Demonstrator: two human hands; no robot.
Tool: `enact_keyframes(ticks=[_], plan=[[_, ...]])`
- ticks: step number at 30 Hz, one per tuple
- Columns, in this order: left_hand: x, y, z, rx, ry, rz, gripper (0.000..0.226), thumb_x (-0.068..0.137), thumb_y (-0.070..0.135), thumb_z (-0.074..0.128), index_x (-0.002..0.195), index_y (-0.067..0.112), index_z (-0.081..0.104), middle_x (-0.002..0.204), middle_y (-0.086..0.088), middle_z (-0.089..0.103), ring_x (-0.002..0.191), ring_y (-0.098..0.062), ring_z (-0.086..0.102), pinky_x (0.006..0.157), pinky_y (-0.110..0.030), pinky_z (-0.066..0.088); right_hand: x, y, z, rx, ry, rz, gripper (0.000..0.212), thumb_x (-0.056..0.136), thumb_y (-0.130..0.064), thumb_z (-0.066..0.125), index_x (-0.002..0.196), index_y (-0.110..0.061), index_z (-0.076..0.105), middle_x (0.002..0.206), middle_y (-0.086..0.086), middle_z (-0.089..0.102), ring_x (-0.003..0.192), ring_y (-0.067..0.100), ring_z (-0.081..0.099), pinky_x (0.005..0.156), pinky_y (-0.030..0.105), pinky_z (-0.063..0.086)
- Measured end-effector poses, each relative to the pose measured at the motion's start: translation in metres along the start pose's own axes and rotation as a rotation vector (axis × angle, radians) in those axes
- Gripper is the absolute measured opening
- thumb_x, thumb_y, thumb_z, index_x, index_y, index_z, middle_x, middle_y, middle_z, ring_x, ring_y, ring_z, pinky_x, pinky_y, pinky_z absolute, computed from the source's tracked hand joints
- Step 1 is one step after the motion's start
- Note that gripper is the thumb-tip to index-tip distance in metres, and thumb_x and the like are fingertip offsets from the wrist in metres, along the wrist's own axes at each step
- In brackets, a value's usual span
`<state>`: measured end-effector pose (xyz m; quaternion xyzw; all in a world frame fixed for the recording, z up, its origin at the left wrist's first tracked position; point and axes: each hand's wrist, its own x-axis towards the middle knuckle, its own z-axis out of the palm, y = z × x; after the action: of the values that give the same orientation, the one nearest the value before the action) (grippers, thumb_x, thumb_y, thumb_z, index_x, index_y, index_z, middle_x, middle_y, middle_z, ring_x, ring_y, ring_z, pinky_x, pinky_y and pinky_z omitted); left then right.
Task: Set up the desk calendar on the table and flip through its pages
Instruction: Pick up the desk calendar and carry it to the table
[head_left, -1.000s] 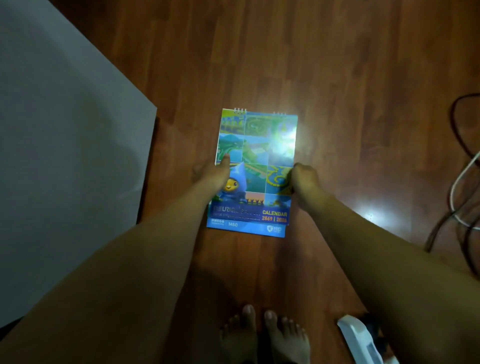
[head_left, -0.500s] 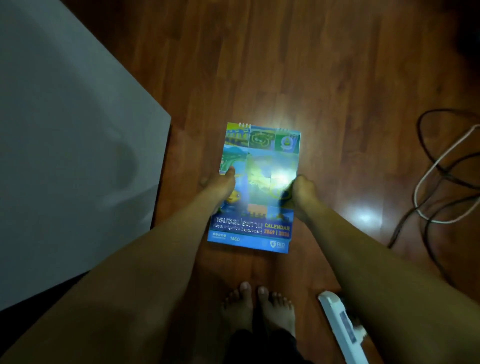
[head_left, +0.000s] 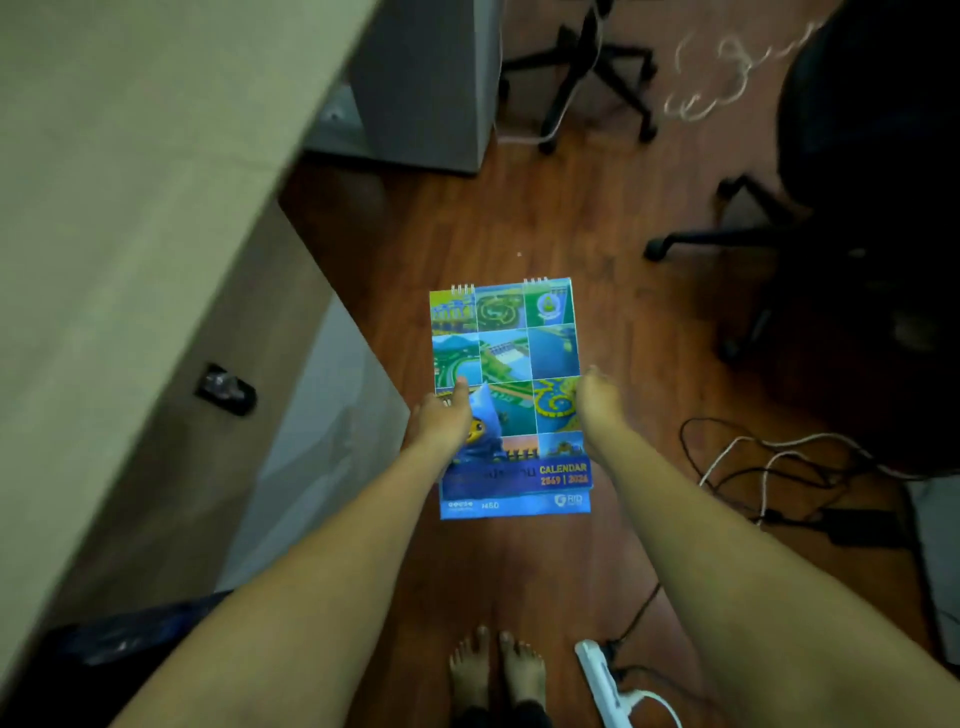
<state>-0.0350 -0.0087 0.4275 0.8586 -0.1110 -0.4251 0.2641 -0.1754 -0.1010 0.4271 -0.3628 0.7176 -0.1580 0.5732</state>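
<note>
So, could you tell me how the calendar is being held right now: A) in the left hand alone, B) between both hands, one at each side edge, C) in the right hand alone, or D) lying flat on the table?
B: the left hand and right hand each grip a side edge of the calendar, above the floor.

A pale tabletop (head_left: 130, 156) fills the upper left, seen from above its edge, with a small dark fitting (head_left: 226, 389) on the panel below it. A grey cabinet (head_left: 431, 83) stands on the wooden floor (head_left: 519, 218) beyond. Two black office chairs show their wheeled bases, one (head_left: 587, 78) at the top, one (head_left: 857, 208) on the right. Black and white cables (head_left: 769, 467) tangle on the floor at right. A white power strip (head_left: 605, 686) lies near the bottom edge. A dark blue thing (head_left: 145, 629), perhaps a bag, sits under the table.
</note>
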Motion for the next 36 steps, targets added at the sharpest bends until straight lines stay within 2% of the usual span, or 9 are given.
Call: enact_keyframes(ticks=[3,6,12,14,18,21,24,27,36], plan=[[-0.047,0.046,-0.040,-0.049,0.025,0.085,0.081,0.087,0.065,0.034,0.135,0.001,0.043,0.137,-0.027,0.050,0.124,-0.042,0.051,0.105,-0.052,0.041,-0.043,-0.058,-0.014,0.055,-0.003,-0.103,0.038,0.099,-0.028,0.030,0.107,-0.005,0.059,0.097,0.010,0.047,0.093,0.024,0.048,0.085,0.032,0.039],[-0.111,0.110,-0.085,-0.063,0.097,0.207,0.074,0.094,0.057,0.035,0.141,-0.001,0.038,0.146,-0.021,0.042,0.132,-0.037,0.044,0.109,-0.046,0.037,-0.087,-0.115,-0.039,0.132,0.011,-0.203,0.051,0.095,-0.031,0.031,0.122,0.003,0.058,0.110,0.012,0.051,0.099,0.019,0.043,0.086,0.033,0.034],[-0.176,0.188,-0.148,-0.148,0.275,0.369,0.073,0.093,0.056,0.039,0.137,-0.002,0.043,0.144,-0.021,0.045,0.130,-0.038,0.045,0.107,-0.043,0.038,-0.147,-0.213,-0.060,0.205,-0.041,-0.353,0.037,0.083,-0.041,0.028,0.102,-0.021,0.053,0.103,0.004,0.041,0.094,0.019,0.039,0.084,0.036,0.034],[-0.187,0.201,-0.171,-0.205,0.320,0.395,0.073,0.092,0.057,0.039,0.134,-0.003,0.043,0.140,-0.022,0.048,0.127,-0.040,0.047,0.106,-0.044,0.039,-0.157,-0.237,-0.054,0.230,-0.105,-0.406,0.039,0.080,-0.043,0.027,0.100,-0.022,0.053,0.104,0.003,0.045,0.097,0.021,0.047,0.096,0.042,0.043],[-0.202,0.202,-0.219,-0.276,0.422,0.407,0.069,0.093,0.057,0.037,0.129,-0.001,0.044,0.134,-0.022,0.052,0.121,-0.040,0.051,0.103,-0.047,0.041,-0.232,-0.274,-0.035,0.242,-0.188,-0.471,0.054,0.091,-0.039,0.031,0.126,-0.009,0.058,0.124,0.009,0.060,0.119,0.032,0.056,0.107,0.048,0.043],[-0.212,0.179,-0.265,-0.355,0.534,0.386,0.067,0.092,0.058,0.036,0.125,0.001,0.047,0.130,-0.020,0.054,0.118,-0.040,0.053,0.101,-0.049,0.042,-0.276,-0.286,0.005,0.187,-0.294,-0.502,0.045,0.096,-0.034,0.031,0.120,-0.009,0.059,0.129,0.013,0.058,0.117,0.031,0.056,0.103,0.042,0.045],[-0.221,0.138,-0.315,-0.416,0.658,0.329,0.067,0.092,0.059,0.036,0.122,0.001,0.050,0.126,-0.020,0.056,0.115,-0.040,0.054,0.100,-0.050,0.043,-0.321,-0.280,0.055,0.136,-0.422,-0.545,0.033,0.094,-0.030,0.032,0.103,-0.015,0.059,0.107,0.010,0.059,0.102,0.028,0.058,0.091,0.040,0.048],[-0.236,0.086,-0.367,-0.466,0.776,0.265,0.066,0.092,0.058,0.035,0.120,0.001,0.050,0.123,-0.020,0.057,0.112,-0.039,0.055,0.099,-0.050,0.044,-0.368,-0.261,0.110,0.083,-0.616,-0.537,0.036,0.090,-0.032,0.032,0.101,-0.013,0.060,0.101,0.012,0.062,0.089,0.027,0.059,0.079,0.040,0.051],[-0.320,-0.117,-0.484,-0.606,1.091,0.026,0.073,0.091,0.061,0.031,0.129,0.000,0.043,0.128,-0.021,0.053,0.112,-0.040,0.056,0.097,-0.053,0.046,-0.543,-0.142,0.257,-0.163,-1.068,-0.522,0.025,0.091,-0.027,0.030,0.093,-0.016,0.052,0.079,0.010,0.048,0.065,0.024,0.049,0.052,0.027,0.040]])
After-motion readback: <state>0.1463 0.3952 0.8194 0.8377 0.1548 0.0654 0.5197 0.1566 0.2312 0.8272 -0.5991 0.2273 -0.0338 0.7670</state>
